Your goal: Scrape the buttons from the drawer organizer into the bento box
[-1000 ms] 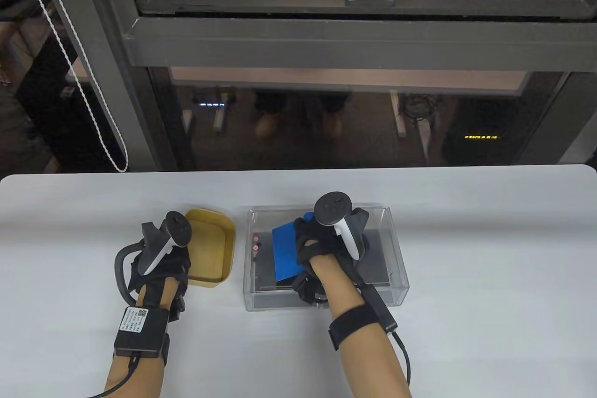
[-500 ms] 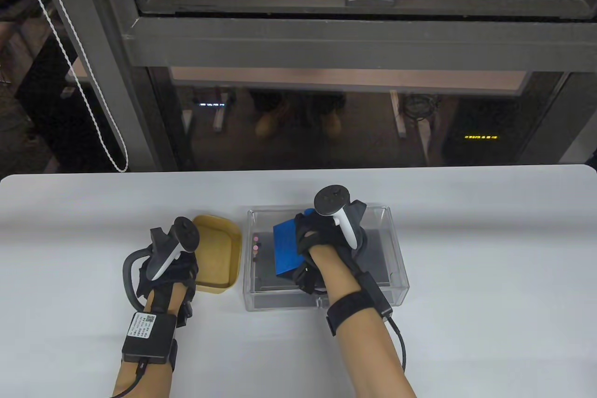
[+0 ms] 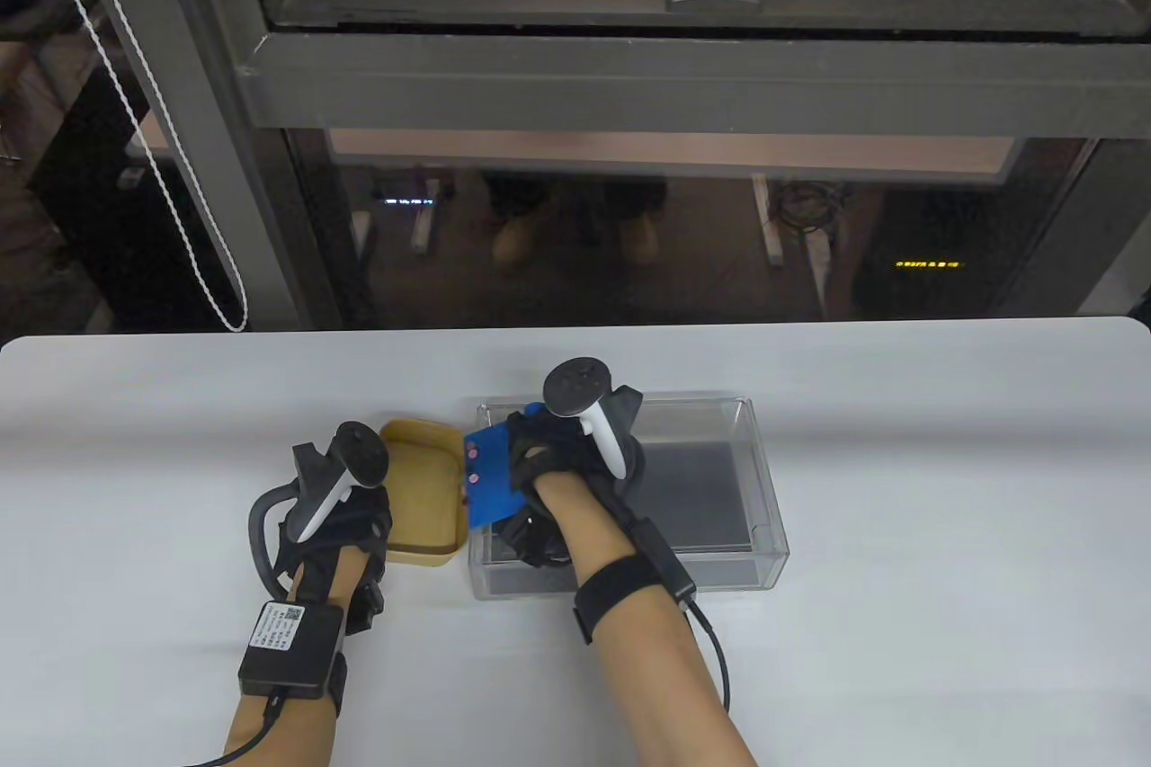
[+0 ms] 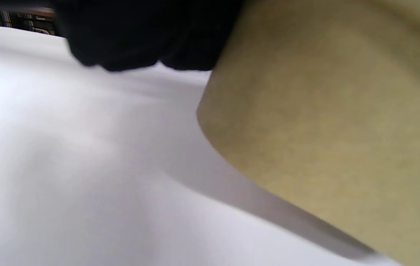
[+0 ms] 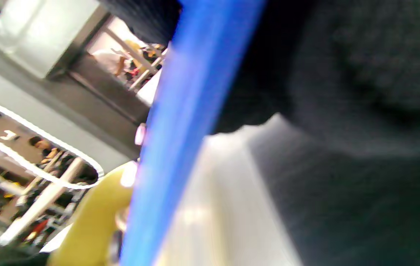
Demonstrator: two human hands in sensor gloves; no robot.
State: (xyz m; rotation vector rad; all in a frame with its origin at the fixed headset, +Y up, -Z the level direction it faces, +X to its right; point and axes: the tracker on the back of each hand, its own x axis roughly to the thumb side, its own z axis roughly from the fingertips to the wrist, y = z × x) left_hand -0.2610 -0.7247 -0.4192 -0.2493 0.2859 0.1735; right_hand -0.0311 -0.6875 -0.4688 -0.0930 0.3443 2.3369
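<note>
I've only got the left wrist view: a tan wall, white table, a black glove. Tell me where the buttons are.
Observer: Two pink buttons sit on the left edge of a blue scraper, right at the bento box's right rim.
Operator: Report what holds that scraper.
Observer: The right hand has it in its grip at the left end of the clear drawer organizer.
Operator: Give me the box's position against the organizer.
Observer: The bento box sits just left of the organizer, with its right rim at the organizer's left wall. The left hand holds the box's near left side.
</note>
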